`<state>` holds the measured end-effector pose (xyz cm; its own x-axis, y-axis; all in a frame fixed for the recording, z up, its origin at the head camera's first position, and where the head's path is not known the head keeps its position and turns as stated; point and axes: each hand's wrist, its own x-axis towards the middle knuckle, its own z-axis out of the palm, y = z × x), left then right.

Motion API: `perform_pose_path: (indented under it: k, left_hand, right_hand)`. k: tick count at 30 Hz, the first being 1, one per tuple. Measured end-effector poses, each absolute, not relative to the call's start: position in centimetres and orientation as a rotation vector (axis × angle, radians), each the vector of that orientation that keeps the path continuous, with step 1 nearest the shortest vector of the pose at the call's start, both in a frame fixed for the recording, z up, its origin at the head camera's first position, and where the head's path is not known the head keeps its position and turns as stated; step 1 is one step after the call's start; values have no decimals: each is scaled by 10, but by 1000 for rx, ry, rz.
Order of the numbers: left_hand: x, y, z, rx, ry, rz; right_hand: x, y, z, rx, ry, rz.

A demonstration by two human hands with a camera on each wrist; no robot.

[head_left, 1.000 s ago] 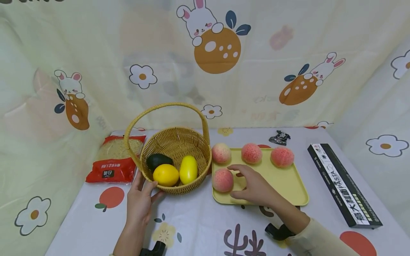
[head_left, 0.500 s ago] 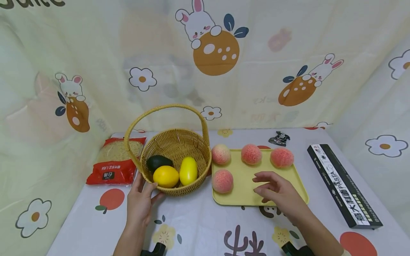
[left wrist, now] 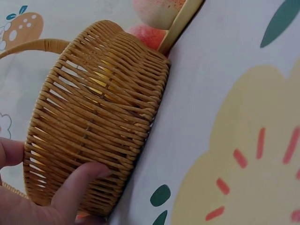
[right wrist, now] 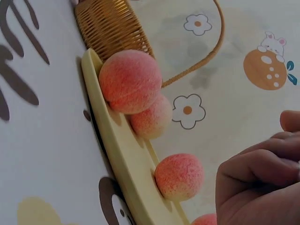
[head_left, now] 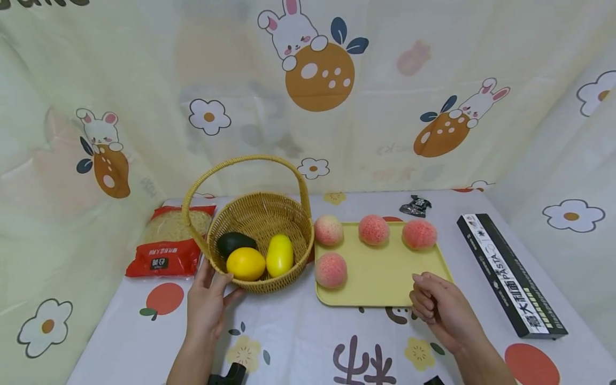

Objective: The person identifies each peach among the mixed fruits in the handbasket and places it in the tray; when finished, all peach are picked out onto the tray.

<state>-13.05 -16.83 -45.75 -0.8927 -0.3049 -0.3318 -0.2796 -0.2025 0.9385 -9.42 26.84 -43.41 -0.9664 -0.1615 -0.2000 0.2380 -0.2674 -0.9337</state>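
My left hand (head_left: 207, 302) holds the lower left side of a wicker basket (head_left: 269, 206) with a tall handle. In the left wrist view the thumb (left wrist: 77, 187) presses on the woven wall, and another finger reaches the rim. Inside the basket lie a dark green avocado (head_left: 236, 243), a yellow lemon (head_left: 246, 264) and a longer yellow fruit (head_left: 280, 255). My right hand (head_left: 449, 310) is curled with nothing in it, over the front right corner of a yellow tray (head_left: 380, 278). Several pink peaches sit on the tray, the nearest peach (head_left: 331, 270) at its left end.
Left of the basket lies a red-ended food bag (head_left: 166, 240). A long black pasta box (head_left: 510, 275) lies on the right. Behind the tray is a small crumpled black wrapper (head_left: 416, 206). A printed curtain (head_left: 366, 149) hangs along the table's back edge.
My right hand has drawn back from the nearest peach, to the right and toward me, and its fingers have curled in. The left hand stays at the basket; the fruit has not moved.
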Motion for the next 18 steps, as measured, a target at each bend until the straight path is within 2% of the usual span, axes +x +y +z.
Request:
perform_pose_path:
  k: [5, 8, 11, 13, 18]
  left_hand:
    - [-126, -171, -446, 795, -1991, -2221]
    - [-120, -173, -429, 897, -1943, -2040]
    - [-110, -170, -410, 873, -1834, -1881]
    - [-103, -164, -401, 764, -1802, -1817]
    - [-92, -142, -388, 300, -1969, -1496]
  right_hand:
    - [-88, 265, -428, -8, 1557, -2426]
    - [-85, 261, -423, -65, 1637, -2448]
    - [-83, 255, -416, -143, 1788, -2442]
    - [-82, 249, -410, -174, 1914, -2412]
    - [-82, 224, -392, -168, 2355, -2147]
